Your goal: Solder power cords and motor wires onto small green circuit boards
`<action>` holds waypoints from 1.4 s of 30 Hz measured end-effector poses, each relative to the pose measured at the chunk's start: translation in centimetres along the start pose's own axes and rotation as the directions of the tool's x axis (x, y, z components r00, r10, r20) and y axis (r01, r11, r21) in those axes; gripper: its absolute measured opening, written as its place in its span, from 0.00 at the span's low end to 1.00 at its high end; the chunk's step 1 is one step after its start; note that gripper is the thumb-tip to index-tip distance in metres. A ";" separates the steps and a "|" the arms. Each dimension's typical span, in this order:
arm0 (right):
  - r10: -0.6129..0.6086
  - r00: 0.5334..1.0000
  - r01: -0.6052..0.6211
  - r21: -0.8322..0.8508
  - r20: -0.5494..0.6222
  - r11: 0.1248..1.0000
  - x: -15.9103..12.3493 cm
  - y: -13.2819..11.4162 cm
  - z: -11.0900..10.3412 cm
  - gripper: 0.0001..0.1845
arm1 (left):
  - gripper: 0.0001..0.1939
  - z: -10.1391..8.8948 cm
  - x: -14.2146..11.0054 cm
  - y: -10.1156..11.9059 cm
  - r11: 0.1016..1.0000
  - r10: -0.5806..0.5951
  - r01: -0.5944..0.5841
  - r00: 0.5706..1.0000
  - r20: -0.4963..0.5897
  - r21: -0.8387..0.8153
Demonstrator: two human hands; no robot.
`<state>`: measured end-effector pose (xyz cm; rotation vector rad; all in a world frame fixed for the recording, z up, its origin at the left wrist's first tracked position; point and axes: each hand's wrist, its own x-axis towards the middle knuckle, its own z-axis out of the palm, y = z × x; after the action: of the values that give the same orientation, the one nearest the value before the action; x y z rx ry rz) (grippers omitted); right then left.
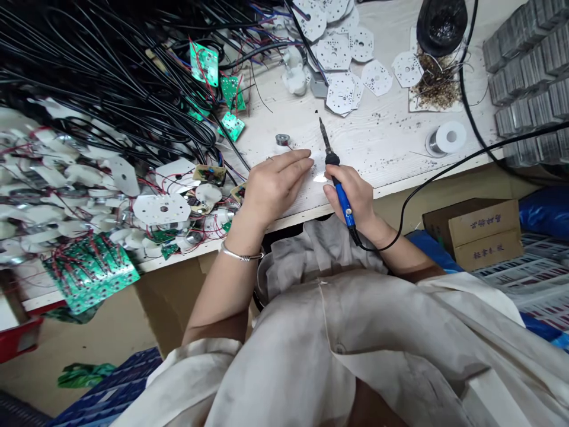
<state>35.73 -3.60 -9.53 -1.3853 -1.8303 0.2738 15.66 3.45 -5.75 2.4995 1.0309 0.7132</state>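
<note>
In my right hand (353,193) is a soldering iron (341,193) with a blue handle, gripped like a pen, its dark tip pointing away from me over the white bench. My left hand (278,181) rests on the bench near its front edge, fingers stretched out and close together; what lies under the palm is hidden. Just beyond those fingers sits a small round metal part (282,140). A small bright, shiny patch (320,177) shows between my hands; I cannot tell what it is. Several white hexagonal circuit boards (341,93) lie past the iron's tip.
Black cables (146,89), green circuit boards (93,273) and white plastic parts crowd the left. At right are a solder spool (446,139), a dark bowl (441,26) above a stained pad (433,89), and stacked grey blocks (528,71). The iron's cord (427,184) loops right.
</note>
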 end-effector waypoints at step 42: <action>0.268 0.932 -0.177 0.339 -0.245 0.924 -1.8 0.3 -1.3 0.17 | 0.06 4.7 -1.5 1.0 0.962 -0.253 0.267 0.952 -0.174 0.060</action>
<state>37.01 -5.45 -9.68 -1.3311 -1.3247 0.4372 17.98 1.14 -9.52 2.3387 1.4451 0.8192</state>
